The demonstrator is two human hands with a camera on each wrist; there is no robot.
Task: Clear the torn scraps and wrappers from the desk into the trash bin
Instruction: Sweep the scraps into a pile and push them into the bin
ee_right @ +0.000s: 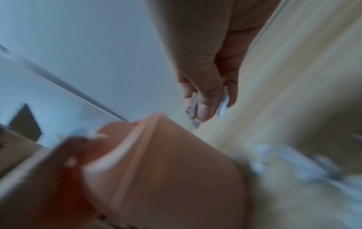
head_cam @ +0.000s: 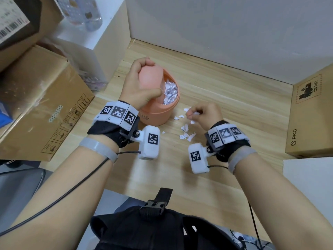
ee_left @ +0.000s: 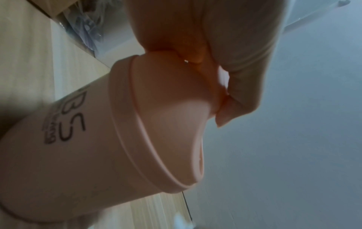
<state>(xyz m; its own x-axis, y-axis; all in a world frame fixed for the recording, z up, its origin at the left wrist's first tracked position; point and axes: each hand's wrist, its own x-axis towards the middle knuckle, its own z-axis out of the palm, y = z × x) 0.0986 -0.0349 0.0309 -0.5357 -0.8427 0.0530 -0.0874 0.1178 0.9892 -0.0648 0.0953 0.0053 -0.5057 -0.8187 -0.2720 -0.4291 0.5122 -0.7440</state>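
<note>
Black strap and buckle [head_cam: 155, 204] sit lowest in the head view, below two forearms reaching over the wooden desk [head_cam: 234, 83]. Left hand [head_cam: 138, 83] has its fingers curled over the swing lid [head_cam: 150, 78] of the pink trash bin [head_cam: 156, 114], tipping the lid so that the opening on its right side shows a heap of torn paper inside [head_cam: 170, 92]; the left wrist view confirms fingers [ee_left: 245, 96] hooked on the lid's upper edge. Right hand [head_cam: 203, 113] hovers just beside the bin's right flank, its fingers closed in a pinch on a few white scraps [ee_right: 223, 105], with thumb and fingertips pressing them from both sides. Loose scraps [head_cam: 186, 131] lie scattered on the desk between the bin and the right wrist, some touching one another, others apart. Cardboard boxes [head_cam: 41, 105] stand at the left and right edges of the desk. Judged from their look, the scraps are thin, nearly weightless and limp; they are likely to slip or flutter from a loose hold, so gathering several into a small bunch and pinching them at the middle seems best. Much of the paper already lies in the bin, yet a fair scatter remains outside it.
</note>
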